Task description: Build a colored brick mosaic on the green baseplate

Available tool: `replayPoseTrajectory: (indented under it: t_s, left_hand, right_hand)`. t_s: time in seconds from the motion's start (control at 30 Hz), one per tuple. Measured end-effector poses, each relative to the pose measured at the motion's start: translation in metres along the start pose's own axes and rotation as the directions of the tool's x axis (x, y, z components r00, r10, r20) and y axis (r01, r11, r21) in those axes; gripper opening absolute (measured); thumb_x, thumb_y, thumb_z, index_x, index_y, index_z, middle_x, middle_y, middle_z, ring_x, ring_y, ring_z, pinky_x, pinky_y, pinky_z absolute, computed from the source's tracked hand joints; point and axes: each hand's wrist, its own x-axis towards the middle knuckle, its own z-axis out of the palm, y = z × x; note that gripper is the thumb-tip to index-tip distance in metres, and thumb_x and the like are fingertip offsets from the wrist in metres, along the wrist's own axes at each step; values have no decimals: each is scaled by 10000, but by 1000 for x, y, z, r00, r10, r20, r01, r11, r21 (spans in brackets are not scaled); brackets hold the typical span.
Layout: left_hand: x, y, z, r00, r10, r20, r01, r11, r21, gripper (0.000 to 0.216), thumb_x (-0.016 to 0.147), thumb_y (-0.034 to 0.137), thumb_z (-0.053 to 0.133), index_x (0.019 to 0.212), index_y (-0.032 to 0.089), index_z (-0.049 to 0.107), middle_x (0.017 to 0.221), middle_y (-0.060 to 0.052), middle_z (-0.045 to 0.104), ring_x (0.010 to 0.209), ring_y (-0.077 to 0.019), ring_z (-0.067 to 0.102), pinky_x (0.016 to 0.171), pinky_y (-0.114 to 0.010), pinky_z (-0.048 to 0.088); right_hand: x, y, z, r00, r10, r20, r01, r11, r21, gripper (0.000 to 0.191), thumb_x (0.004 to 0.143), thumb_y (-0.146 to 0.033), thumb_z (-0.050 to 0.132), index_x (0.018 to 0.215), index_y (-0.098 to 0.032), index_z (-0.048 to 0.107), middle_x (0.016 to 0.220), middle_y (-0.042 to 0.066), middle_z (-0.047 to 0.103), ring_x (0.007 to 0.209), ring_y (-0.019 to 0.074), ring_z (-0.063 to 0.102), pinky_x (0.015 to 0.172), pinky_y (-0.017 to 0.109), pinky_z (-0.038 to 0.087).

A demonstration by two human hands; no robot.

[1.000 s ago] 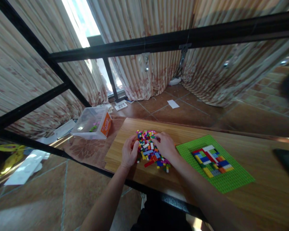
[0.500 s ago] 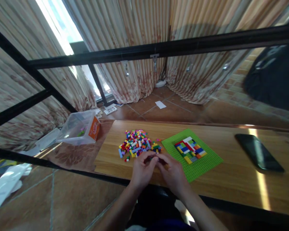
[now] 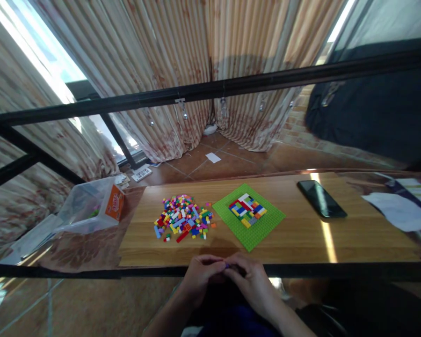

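At the front edge of the wooden board, my left hand and my right hand meet at the fingertips. Both are closed around a small purple brick, most of which the fingers hide. Beyond them lies a green baseplate, carrying a flat block of toy bricks in red, white, blue, yellow and other colours. To its left spreads a pile of loose toy bricks, with a long red brick at the near side.
A dark phone rests on the board to the right. Left of the board stands a clear plastic box with an orange label. White papers lie at the far right. A black rail crosses in front of the curtains.
My joined hands have drawn back from beside the brick pile to the board's front edge. The view has shifted to the right, showing the papers there. A purple brick now shows between the fingertips.
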Motion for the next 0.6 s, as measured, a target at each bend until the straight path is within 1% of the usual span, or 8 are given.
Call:
replayPoseTrajectory:
  t_s: [0.17,0.27,0.33,0.4,0.5,0.6]
  left_hand:
    - [-1,-2,4,999,-24,32,26,998,-50,365,509,342,916,733,100,759,722,-81,718,618,-118,616,628,-238,486]
    - [-2,-2,6,997,-33,72,38,997,-64,343,539,335,907,727,94,752,703,-77,711,610,-111,613,622,-229,487]
    - [-2,-1,8,995,-35,90,42,996,-79,313,574,320,893,732,95,744,702,-73,709,624,-113,624,628,-226,497]
    - [-1,2,11,996,-32,88,42,992,-122,275,611,295,872,750,101,735,716,-65,709,645,-116,639,639,-222,509]
    - [2,9,16,996,-29,86,47,974,-220,170,708,235,796,799,112,722,754,-57,710,669,-106,651,675,-213,528]
    - [5,15,22,995,-31,99,56,964,-259,90,794,176,679,841,109,715,763,-68,708,687,-109,660,689,-210,534]
  right_hand:
    - [-6,2,-4,999,9,-36,-7,999,48,99,843,-307,664,839,-246,742,807,12,693,753,165,636,687,268,489]
    - [-9,7,-3,996,58,-66,-44,979,199,114,824,-331,686,821,-226,728,781,10,687,729,156,647,680,259,505]
    - [-9,12,-1,990,111,-90,-76,941,329,166,805,-378,707,829,-214,718,768,15,695,718,159,661,682,265,526]
    - [-8,15,0,978,164,-127,-96,901,423,254,761,-443,747,851,-208,717,777,31,719,726,174,679,704,292,553]
    - [-3,16,-1,946,230,-227,-83,852,517,392,668,-524,803,874,-201,716,817,62,749,754,201,701,746,348,584]
    - [0,12,-3,929,252,-273,-53,816,575,435,645,-542,815,899,-205,709,838,67,757,763,209,713,761,375,597]
